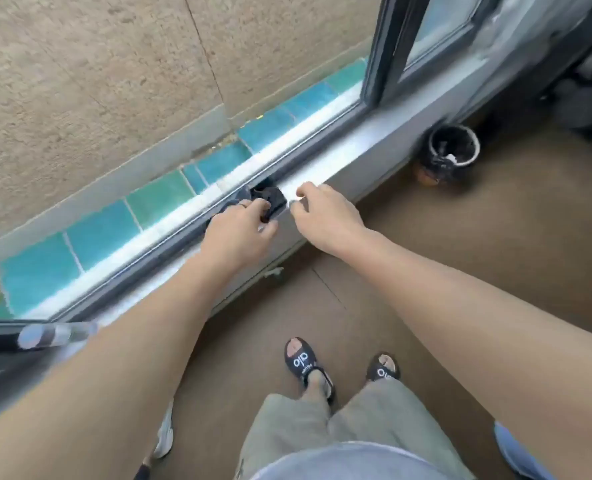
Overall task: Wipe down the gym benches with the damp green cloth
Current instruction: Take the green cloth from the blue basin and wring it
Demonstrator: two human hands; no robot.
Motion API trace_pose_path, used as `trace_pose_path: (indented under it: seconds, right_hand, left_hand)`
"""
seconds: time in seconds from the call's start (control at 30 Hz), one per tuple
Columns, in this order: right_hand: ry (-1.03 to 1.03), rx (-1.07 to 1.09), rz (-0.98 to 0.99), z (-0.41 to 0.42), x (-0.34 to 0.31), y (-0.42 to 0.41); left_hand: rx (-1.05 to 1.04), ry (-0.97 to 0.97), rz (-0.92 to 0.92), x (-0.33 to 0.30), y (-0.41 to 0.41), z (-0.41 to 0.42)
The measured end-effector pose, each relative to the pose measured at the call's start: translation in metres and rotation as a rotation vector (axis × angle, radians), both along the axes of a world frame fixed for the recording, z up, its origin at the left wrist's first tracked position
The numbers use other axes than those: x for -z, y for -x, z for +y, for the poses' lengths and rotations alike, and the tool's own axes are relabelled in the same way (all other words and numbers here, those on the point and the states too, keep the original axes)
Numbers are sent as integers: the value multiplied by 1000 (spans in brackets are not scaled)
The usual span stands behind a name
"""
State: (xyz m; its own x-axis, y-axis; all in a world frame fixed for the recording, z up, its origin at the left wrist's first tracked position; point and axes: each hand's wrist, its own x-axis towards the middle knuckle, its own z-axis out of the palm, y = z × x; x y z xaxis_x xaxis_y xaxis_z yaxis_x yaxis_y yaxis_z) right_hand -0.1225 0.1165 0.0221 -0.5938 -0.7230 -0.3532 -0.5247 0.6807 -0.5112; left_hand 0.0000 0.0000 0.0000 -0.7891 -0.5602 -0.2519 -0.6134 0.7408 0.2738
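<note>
A dark, crumpled cloth (266, 199), looking black rather than green in this light, lies bunched on a pale grey window sill (343, 161) that runs diagonally from lower left to upper right. Whether this is the task's damp green cloth cannot be told. No gym bench is in view.

The left hand (240, 233) is on the cloth, its fingers (253, 206) curled into the folds and gripping it. The right hand (325, 213) is just right of the cloth, fingers bent as if pinching something small and pale at the sill's edge; what it holds is too blurred to tell. The left hand is the nearer one to the cloth.

Beyond the sill lies a strip of glossy turquoise tiles (104, 230), then a rough beige plaster wall (80, 81). Right of the cloth along the sill stands a dark metal window frame (381, 64). Below it on the brown floor (461, 254) sits a round black pot (452, 152). Nearest the viewer are black sandals (303, 363).
</note>
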Motion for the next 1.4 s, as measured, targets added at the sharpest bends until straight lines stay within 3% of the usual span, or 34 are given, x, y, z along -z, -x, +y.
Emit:
trace_pose_path:
  seconds: [0.33,0.83,1.4]
  right_hand:
    - [-100,340,-65,156,44,40]
    - [-114,890,-128,466,66,81]
    - [-56,1648,-285,689,127,74]
  left_hand:
    - [294,-74,-195,23,65,131]
    - [885,-101,-217,28,184,427]
    - [1449,-93,-468,108,309,657]
